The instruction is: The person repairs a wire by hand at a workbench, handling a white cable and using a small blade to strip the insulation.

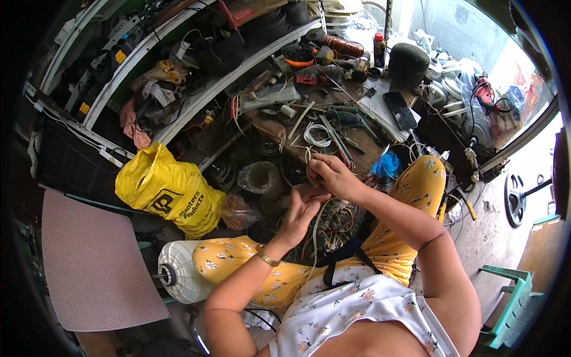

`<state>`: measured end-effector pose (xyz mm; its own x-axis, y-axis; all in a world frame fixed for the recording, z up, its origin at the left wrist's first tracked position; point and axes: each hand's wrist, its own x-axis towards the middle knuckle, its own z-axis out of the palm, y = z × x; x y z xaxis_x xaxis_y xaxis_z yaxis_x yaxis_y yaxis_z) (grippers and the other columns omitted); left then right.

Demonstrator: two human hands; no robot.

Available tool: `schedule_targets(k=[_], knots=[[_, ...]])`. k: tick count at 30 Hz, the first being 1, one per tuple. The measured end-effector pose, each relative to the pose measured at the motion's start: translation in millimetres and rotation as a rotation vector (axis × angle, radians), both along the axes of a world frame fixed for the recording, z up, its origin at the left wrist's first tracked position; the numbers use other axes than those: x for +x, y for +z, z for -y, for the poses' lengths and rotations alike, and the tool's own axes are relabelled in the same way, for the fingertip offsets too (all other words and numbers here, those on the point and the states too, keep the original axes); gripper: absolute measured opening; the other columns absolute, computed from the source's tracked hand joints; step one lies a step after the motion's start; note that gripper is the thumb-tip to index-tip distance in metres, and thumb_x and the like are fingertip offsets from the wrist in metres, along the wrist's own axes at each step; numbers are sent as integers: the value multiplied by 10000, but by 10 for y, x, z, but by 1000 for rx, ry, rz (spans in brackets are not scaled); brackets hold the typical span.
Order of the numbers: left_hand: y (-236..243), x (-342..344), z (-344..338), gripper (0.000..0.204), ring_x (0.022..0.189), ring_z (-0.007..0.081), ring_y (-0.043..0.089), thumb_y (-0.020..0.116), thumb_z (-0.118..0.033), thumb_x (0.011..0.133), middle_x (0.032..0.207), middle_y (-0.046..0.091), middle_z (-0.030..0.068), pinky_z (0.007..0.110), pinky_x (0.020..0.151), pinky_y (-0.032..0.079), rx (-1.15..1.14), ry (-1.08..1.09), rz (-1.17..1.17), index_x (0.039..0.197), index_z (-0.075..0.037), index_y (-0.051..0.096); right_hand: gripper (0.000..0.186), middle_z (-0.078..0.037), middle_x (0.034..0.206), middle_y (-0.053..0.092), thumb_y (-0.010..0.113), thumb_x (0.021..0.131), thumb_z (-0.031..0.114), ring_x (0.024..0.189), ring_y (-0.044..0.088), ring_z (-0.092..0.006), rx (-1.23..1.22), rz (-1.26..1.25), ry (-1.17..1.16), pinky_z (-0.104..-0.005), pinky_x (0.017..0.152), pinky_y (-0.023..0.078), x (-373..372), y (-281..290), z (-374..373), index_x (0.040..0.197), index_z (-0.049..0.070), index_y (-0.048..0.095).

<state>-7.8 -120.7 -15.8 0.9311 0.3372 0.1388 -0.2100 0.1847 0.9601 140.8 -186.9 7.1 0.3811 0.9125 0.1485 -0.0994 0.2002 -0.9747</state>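
Note:
Both of my hands meet in front of my lap, above a heap of coloured wires (345,221). A white cable (316,231) hangs from between them toward my lap, and a short pale loop sticks up beyond my right fingers. My right hand (334,176) is closed, with thumb and fingers pinching the cable. Just below and to the left, my left hand (302,208) has its fingers curled round the cable. The exact spot of the grip is hidden by the fingers. Beyond the hands, a coil of white wire (317,135) lies on the wooden workbench (267,132).
Hand tools, a phone (399,110) and a small dark bottle (379,50) crowd the bench. At left stand a yellow sack (196,184), a translucent bucket (262,179) and a brown board (98,262). A white round part (184,268) touches my left knee. A green plastic stool (511,306) is at right.

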Motion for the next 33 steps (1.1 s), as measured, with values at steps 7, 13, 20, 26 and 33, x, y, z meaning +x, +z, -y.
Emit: schedule_targets(k=[7,13,20,26,33], knots=[[-196,161,219,234,707,48,420,449,-251,984,850,434,-30,212,600,365,-195,135,-93,1180,-137,390,252,6,773,505,451,980,196,698,446,-87,47,88,-88,-247,643,410,13,-23,68,814,18,517],[127,125,209,196,437,55,346,477,-120,947,581,416,-25,207,404,292,-282,88,-309,1142,-119,457,126,-139,742,493,576,880,95,687,482,-123,238,895,-522,-296,572,395,89,-185,104,863,-25,543],[85,86,28,332,547,326,583,521,-65,870,624,583,162,402,482,422,979,423,-309,1199,-104,553,155,21,751,541,550,926,114,699,453,-49,-68,187,-277,-229,612,405,101,-235,59,921,-39,571],[92,64,-12,362,571,329,597,540,-49,839,631,596,148,409,496,441,1200,438,-286,1193,-117,573,113,-43,720,618,581,869,50,676,524,-67,-22,361,-439,-257,600,442,104,-93,57,902,-51,619],[66,123,158,301,451,123,389,493,-32,888,536,443,77,275,450,335,573,471,-248,1180,-55,561,97,-31,701,638,603,847,10,610,552,-67,168,454,-784,-224,545,431,114,-217,-186,911,-36,660]])
